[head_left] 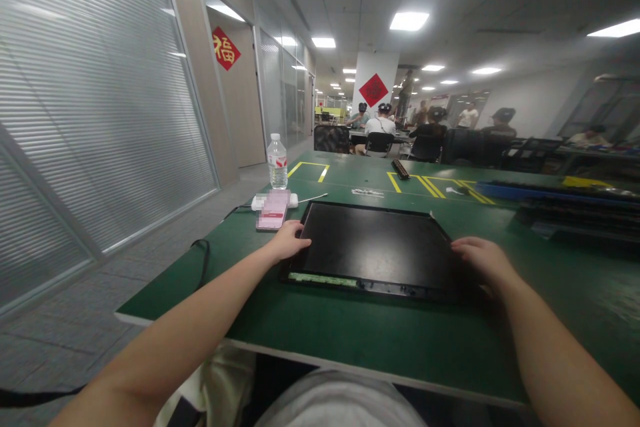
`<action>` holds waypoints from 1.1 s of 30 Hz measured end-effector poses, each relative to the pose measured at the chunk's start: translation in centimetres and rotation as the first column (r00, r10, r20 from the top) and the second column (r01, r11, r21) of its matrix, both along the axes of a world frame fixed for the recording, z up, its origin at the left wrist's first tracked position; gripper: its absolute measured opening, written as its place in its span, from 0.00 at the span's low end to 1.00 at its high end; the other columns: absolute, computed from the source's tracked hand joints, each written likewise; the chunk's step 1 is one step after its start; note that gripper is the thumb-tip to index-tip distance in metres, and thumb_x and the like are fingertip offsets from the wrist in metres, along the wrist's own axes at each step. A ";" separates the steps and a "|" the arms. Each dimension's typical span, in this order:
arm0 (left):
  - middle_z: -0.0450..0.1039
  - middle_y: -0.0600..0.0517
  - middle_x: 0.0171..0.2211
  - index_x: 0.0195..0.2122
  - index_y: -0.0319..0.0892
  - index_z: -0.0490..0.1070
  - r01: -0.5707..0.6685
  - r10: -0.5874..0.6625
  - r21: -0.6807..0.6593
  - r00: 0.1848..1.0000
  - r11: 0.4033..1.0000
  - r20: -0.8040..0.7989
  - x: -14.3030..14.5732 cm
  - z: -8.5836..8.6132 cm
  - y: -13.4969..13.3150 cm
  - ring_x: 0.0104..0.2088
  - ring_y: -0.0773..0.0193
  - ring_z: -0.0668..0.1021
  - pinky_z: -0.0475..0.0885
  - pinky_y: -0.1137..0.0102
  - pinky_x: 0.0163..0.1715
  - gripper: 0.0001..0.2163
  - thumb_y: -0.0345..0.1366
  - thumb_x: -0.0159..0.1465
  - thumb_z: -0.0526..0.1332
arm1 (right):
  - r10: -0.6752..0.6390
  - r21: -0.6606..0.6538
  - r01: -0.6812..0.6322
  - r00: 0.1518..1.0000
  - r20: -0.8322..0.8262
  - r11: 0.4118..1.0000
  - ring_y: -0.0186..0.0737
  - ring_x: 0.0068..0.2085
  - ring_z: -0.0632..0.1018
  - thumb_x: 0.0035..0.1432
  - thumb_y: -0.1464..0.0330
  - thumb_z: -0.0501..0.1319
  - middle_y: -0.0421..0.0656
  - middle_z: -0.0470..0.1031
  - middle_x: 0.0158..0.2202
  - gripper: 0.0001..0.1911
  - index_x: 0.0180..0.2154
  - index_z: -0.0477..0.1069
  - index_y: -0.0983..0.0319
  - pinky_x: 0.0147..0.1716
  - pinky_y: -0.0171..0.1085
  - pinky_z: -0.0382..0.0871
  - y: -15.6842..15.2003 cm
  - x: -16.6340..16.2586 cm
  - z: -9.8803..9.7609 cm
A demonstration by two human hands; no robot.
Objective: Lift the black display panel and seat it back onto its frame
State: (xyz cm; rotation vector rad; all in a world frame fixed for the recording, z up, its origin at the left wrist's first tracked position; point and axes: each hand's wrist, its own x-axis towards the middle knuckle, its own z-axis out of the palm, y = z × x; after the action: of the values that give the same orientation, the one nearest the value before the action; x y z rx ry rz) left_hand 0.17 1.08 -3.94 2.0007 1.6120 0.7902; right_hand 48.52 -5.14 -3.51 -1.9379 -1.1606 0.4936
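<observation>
A black flat display panel lies face up on the green table in front of me. Along its near edge run a dark frame and a green circuit strip. My left hand grips the panel's left edge, thumb on top. At the right edge, my right hand holds the panel with its fingers; the lower fingers are partly in shadow. A phone sits just beyond my left hand, in front of a white power strip.
A water bottle stands at the back left of the green table. Yellow tape marks and a dark narrow bar lie at the far side. Black strips and a blue piece are stacked at right. Several people sit beyond.
</observation>
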 end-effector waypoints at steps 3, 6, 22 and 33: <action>0.69 0.37 0.60 0.51 0.36 0.76 0.018 -0.017 0.015 0.999 1.000 -0.041 0.2 0.3 -0.3 0.62 0.43 0.70 0.62 0.57 0.64 0.24 0.37 0.53 0.67 | 0.001 -0.017 -0.001 1.000 0.007 1.000 0.45 0.31 0.78 0.44 0.66 0.62 0.47 0.82 0.33 0.09 0.29 0.80 0.59 0.34 0.42 0.69 -0.2 -0.2 0.1; 0.67 0.35 0.62 0.62 0.34 0.67 0.056 -0.054 0.028 0.997 0.998 -0.060 0.2 0.4 -0.6 0.63 0.44 0.70 0.61 0.57 0.64 0.33 0.39 0.55 0.66 | 0.002 -0.044 0.000 0.999 0.047 0.999 0.45 0.31 0.78 0.46 0.65 0.62 0.46 0.81 0.31 0.10 0.30 0.80 0.59 0.33 0.41 0.69 -0.3 -0.3 0.2; 0.64 0.43 0.65 0.58 0.50 0.74 0.573 -0.557 0.015 0.803 0.820 -0.210 -1.6 3.7 -2.6 0.64 0.45 0.67 0.61 0.55 0.63 0.29 0.48 0.55 0.71 | 0.022 -0.008 -0.021 0.955 0.294 1.000 0.46 0.39 0.80 0.49 0.68 0.62 0.43 0.83 0.35 0.08 0.30 0.81 0.56 0.39 0.39 0.70 -0.1 -0.7 0.2; 0.65 0.46 0.65 0.57 0.52 0.76 0.600 -0.593 -0.007 0.788 0.800 -0.165 -2.1 4.2 -2.8 0.63 0.45 0.70 0.62 0.57 0.63 0.31 0.44 0.50 0.74 | 0.024 -0.023 -0.017 0.948 0.316 1.000 0.46 0.40 0.80 0.51 0.69 0.61 0.43 0.83 0.36 0.09 0.32 0.81 0.56 0.40 0.39 0.69 -0.1 -0.8 0.0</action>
State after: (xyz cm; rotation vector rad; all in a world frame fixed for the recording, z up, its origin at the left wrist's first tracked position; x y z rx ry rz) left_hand -1.89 -1.71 0.25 2.4573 0.9164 0.4257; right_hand 47.71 -5.23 -3.49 -2.0760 -1.3813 0.2074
